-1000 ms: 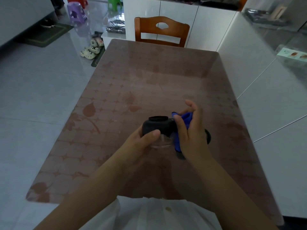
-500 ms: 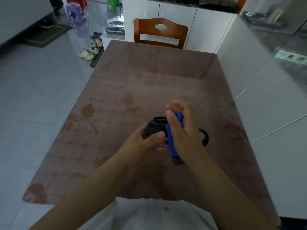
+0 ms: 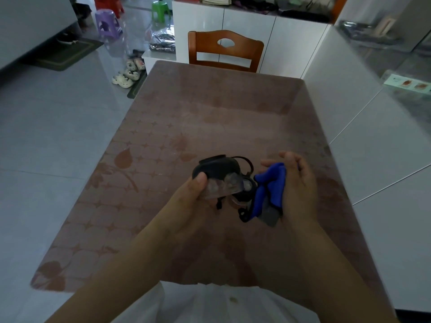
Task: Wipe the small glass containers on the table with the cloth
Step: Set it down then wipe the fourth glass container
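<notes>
A wooden chair (image 3: 225, 51) stands at the table's far end, with purple stool (image 3: 107, 24) (and green stool (image 3: 160, 9)) beyond.

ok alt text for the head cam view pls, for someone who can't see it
Seen from above, a left hand holds a small glass container with a black lid over a brown patterned table, while the right hand holds a bunched blue cloth beside it. A wooden chair stands at the far end.

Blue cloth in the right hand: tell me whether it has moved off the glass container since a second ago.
Yes. The blue cloth has pulled rightward, off the clear glass container, toward the table's right edge.
</notes>
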